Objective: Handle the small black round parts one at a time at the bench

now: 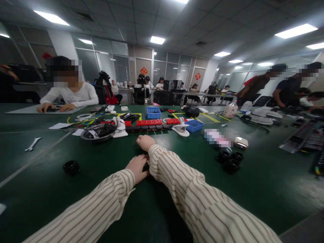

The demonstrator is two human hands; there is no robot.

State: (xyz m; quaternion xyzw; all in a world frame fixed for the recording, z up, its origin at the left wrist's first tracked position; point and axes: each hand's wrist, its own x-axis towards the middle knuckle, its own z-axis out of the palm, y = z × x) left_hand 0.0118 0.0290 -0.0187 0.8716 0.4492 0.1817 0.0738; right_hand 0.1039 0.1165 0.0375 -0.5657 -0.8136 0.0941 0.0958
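Over the middle of the green table, my left hand (138,168) is curled with its fingers closed about a small dark object (146,164), mostly covered by the hand and the right sleeve. Just beyond it, my right hand (145,142) is bent inward with the fingers folded; whatever they grip is hidden. The right wrist crosses close above the left fingertips. A black ring-shaped part (71,167) lies to the left of my hands. Several similar black round parts (232,165) are grouped to the right.
Ahead lie a red-and-black strip (149,122), blue bins (153,112) (194,126), white clamp stands (181,128) and a bowl of cables (98,132). A wrench (33,144) is at left, a shiny case (240,142) at right. A person (72,92) sits across the table.
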